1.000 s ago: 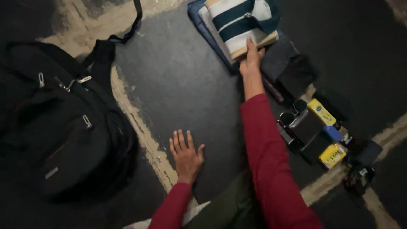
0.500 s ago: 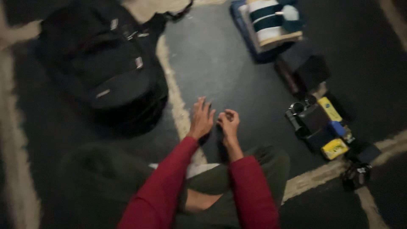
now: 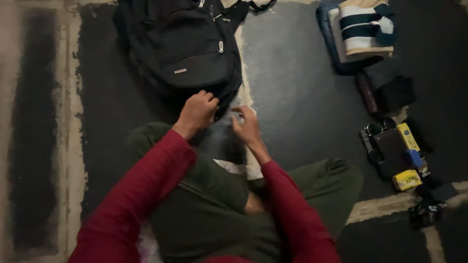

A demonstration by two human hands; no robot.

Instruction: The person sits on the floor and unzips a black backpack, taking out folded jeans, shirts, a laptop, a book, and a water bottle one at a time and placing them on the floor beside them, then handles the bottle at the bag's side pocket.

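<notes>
Your black fabric backpack (image 3: 187,46) lies flat on the dark floor (image 3: 297,97), just ahead of your knees. Your left hand (image 3: 197,111) curls closed on its bottom edge; your right hand (image 3: 246,127) pinches there too. Right of the backpack: one folded striped shirt (image 3: 365,27), two yellow boxes (image 3: 407,158).

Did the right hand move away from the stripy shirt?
Yes. The right hand left the folded striped shirt and came back across the floor to the black backpack, beside the left hand.

Head view, steeply down, floor (image 3: 292,87) near.
</notes>
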